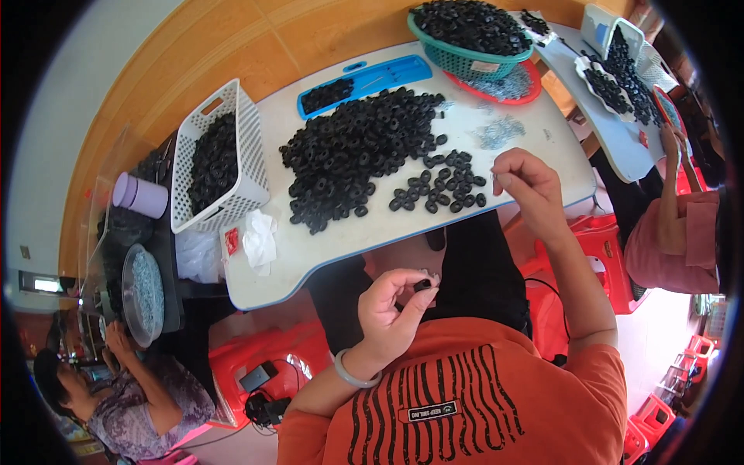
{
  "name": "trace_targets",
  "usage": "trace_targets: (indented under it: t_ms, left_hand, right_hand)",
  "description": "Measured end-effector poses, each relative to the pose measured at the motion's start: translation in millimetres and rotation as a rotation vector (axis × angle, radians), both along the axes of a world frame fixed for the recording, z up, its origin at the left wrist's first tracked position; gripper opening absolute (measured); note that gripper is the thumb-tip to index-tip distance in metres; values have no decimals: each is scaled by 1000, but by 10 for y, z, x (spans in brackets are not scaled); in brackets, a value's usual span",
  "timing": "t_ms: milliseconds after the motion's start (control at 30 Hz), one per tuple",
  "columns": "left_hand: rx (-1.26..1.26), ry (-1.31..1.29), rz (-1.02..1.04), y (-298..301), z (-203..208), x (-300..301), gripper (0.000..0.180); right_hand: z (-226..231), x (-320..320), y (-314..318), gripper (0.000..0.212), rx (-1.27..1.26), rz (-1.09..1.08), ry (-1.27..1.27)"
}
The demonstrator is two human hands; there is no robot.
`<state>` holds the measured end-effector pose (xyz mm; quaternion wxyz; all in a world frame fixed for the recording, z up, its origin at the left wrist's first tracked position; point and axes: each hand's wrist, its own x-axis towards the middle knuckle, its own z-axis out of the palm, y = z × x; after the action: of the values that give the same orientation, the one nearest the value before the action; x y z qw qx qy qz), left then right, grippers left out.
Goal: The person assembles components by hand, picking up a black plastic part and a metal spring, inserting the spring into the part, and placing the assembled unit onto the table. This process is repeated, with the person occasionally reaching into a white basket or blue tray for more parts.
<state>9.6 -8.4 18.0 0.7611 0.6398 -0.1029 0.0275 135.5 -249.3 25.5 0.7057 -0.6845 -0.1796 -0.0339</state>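
Observation:
My left hand [387,306], a pale bangle on its wrist, pinches a small black ring-shaped part [422,285] in front of my orange shirt, below the table edge. My right hand [533,190] is raised over the near right edge of the table with thumb and forefinger pressed together; what they hold, if anything, is too small to make out. Just left of it lies a loose cluster of black oval rings [442,184]. A large heap of black rings [356,147] spreads behind that. A small patch of thin pale-blue pieces [500,132] lies beyond my right hand.
A white perforated basket [258,174] of black parts stands left, beside a crumpled tissue [260,240]. At the back are a blue tray [403,70], a green basket [465,60] and a red tray [533,84]. Co-workers sit at both sides; red stools [601,256] stand nearby.

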Motion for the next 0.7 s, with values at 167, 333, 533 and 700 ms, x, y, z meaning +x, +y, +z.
trace_targets:
  t_ms: [167, 333, 533, 700]
  left_hand:
    - [29, -53, -8, 21, 146, -17, 19]
    - [34, -135, 43, 8, 233, -53, 19]
    - [123, -224, 8, 89, 280, -98, 23]
    - [134, -215, 7, 74, 288, -109, 23]
  right_hand:
    - [454, -387, 376, 11, -230, 250, -329]
    - [609, -578, 610, 14, -118, 403, -315]
    - [649, -589, 620, 16, -177, 480, -362]
    - [678, -630, 640, 18, -261, 475, -425]
